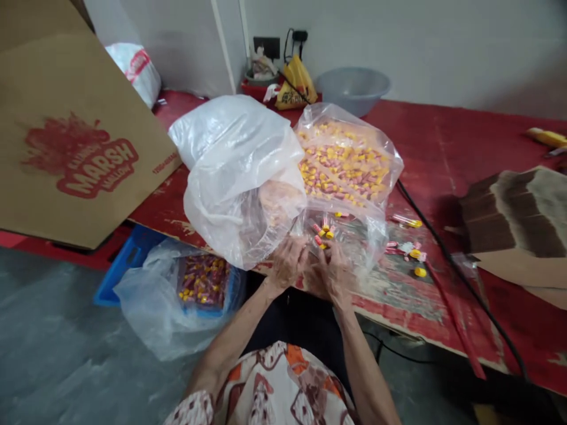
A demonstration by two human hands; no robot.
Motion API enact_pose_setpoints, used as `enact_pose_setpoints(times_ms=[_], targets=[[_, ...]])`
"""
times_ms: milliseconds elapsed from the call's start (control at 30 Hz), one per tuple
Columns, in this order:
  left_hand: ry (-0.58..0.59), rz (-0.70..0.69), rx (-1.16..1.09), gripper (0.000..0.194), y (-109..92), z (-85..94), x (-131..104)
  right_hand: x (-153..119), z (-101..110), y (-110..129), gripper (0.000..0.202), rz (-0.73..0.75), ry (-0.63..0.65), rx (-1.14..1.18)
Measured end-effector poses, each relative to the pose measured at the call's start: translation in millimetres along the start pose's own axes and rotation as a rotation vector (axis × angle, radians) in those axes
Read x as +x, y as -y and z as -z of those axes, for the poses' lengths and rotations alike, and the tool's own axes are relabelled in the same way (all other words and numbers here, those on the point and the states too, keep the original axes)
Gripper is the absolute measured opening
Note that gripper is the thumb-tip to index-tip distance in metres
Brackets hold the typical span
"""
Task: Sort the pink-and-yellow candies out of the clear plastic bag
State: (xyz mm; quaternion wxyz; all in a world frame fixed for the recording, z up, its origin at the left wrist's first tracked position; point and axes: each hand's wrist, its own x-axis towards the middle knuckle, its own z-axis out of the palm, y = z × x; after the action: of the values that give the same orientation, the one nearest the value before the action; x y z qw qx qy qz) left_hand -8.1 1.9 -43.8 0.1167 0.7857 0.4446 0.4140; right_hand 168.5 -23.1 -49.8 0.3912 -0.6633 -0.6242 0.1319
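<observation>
At the wall side of the red table (443, 147) there is a grey plastic basin (354, 88), and near it a yellow bag (296, 82). A printed cardboard box (84, 141) stands tilted at the left, and at the right lies a stack of brown cardboard pieces (522, 218). A black cable (460, 271) runs between this stack and the small pieces.

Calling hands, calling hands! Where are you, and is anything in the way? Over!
Left hand at white bag's near edge. Right hand by loose yellow-capped pieces, grips unclear. Full clear bag close behind those pieces. Over.
</observation>
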Motion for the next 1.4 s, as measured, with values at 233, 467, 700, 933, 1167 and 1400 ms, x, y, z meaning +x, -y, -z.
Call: enact_pose_setpoints(times_ms=[233, 467, 700, 933, 1167, 1400], targets=[[0.08, -0.097, -0.031, 0.025, -2, 5.7, 4, -7, 0, 8, 0.039, 0.032, 0.026, -0.155], [-0.012, -0.004, -0.008, 0.023, 6, 10.8, -13, -1, -3, 2, 0.042, 0.055, -0.02, -0.088], [-0.158, 0.109, -0.069, 0.029, 17, 32.5, -23, -7, -5, 18, 0.049, -0.057, -0.158, 0.042], [0.03, 0.098, -0.176, 0.024, 19, 33.6, -28, -16, -27, 21, 0.039, 0.056, -0.047, 0.002], [-0.112, 0.137, -0.156, 0.027, 17, 38.8, -26, -19, -25, 16, 0.039, -0.006, -0.144, 0.079], [0.118, 0.111, -0.204, 0.028, 20, 33.9, -24, -20, -27, 13, 0.041, 0.037, -0.11, 0.014]])
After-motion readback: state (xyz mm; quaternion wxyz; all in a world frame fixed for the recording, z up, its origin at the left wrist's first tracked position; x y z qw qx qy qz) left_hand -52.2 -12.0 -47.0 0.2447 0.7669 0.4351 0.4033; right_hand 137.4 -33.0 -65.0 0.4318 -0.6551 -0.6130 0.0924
